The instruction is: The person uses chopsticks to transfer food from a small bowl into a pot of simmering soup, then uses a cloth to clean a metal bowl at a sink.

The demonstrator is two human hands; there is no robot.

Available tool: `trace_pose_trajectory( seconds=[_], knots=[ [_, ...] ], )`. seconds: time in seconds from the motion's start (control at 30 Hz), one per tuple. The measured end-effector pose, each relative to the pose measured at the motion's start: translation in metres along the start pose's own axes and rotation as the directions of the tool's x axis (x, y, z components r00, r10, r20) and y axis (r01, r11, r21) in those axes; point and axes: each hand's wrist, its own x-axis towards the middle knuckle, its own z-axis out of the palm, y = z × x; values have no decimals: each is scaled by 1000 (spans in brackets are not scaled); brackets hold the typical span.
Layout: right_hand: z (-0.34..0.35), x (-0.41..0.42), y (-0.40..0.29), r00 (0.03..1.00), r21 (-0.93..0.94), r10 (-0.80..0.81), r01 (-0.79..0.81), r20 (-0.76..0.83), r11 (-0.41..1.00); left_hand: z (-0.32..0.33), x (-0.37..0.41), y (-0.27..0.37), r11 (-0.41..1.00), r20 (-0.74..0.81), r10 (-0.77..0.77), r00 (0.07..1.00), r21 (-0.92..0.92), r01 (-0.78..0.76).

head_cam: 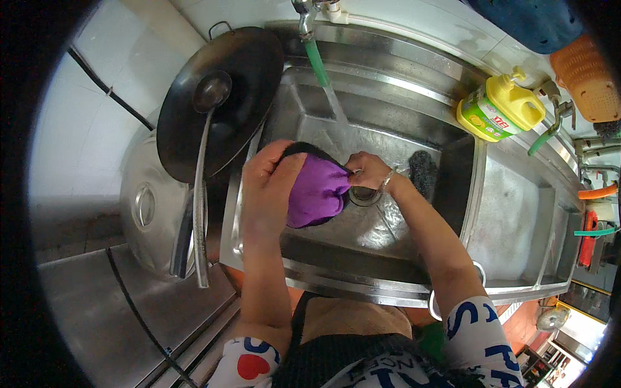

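Over the stainless steel sink basin (368, 237), my left hand (271, 179) and my right hand (369, 170) hold a purple cloth item with a black edge (318, 191) between them. My left hand grips its upper left edge, and my right hand pinches its right corner. Water runs from a faucet (307, 24) through a short green hose (317, 63) into the basin, behind the cloth. Just right of my right hand, a dark scouring pad (423, 172) lies on the basin floor. The drain (365, 195) shows below my right hand.
A black wok (252, 82) with a metal ladle (200, 194) stands at the left, beside a large metal lid (144, 208). A yellow detergent jug (502, 107) sits on the sink's back ledge. A second basin (507, 213) adjoins on the right, with another tap (558, 114) behind it.
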Motion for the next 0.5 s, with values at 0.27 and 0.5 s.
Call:
trace_pose_trajectory(
  seconds=[0.27,0.5],
  knots=[
    [-79,-2,3,799,347,384,-235,-463,908,-27,37,-44,954,-279,282,918,182,-238],
    [-64,-51,27,921,-64,241,-272,-307,960,-51,21,-127,493,160,195,968,837,-237]
  ],
)
